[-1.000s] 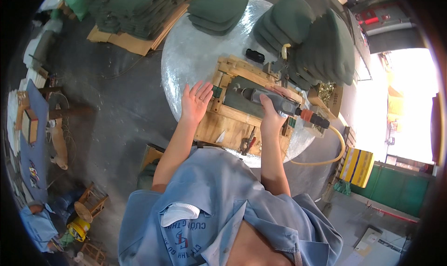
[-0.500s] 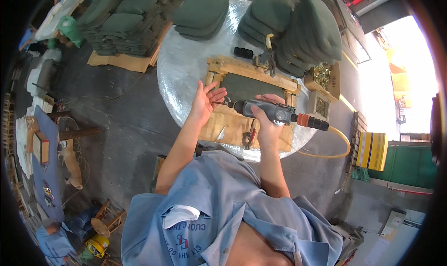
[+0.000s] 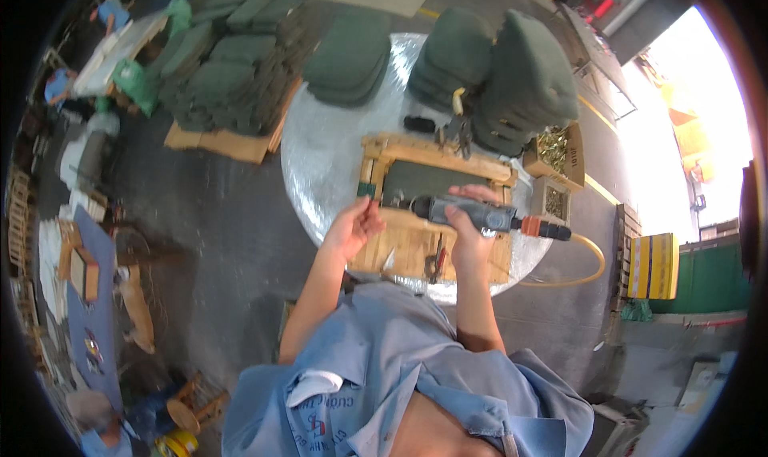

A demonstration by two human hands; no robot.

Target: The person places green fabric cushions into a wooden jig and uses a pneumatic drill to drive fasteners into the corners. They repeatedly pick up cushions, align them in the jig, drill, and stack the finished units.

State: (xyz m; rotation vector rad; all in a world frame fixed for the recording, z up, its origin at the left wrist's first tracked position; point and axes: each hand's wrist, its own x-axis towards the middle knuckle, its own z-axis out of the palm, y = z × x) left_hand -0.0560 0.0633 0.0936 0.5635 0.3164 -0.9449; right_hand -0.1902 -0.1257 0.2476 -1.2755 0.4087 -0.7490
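My right hand [image 3: 470, 231] is wrapped round a dark grey air screwdriver [image 3: 472, 213], held level with its bit pointing left. A yellow hose runs from the orange and black fitting at its rear. Close to the bit's tip is my left hand [image 3: 354, 228], its fingers curled together; anything small between them is too blurred to make out. Under the tool lies a wooden frame jig [image 3: 448, 151] around a dark green padded panel [image 3: 424, 179]. Along the jig's near side is a wooden board [image 3: 408, 245] with a red-handled tool [image 3: 439, 257] on it.
The round table [image 3: 308, 169] is wrapped in shiny film. Stacks of green cushions [image 3: 344, 57] stand at its far side, near a clamp-like tool [image 3: 458, 129]. Boxes of metal hardware [image 3: 554, 149] sit at the right. Another person [image 3: 96, 425] is at the lower left.
My left hand has gone from spread fingers to curled ones, just left of the bit. The screwdriver stays in my right hand. The whole view has shifted slightly, with the scene lower in the picture.
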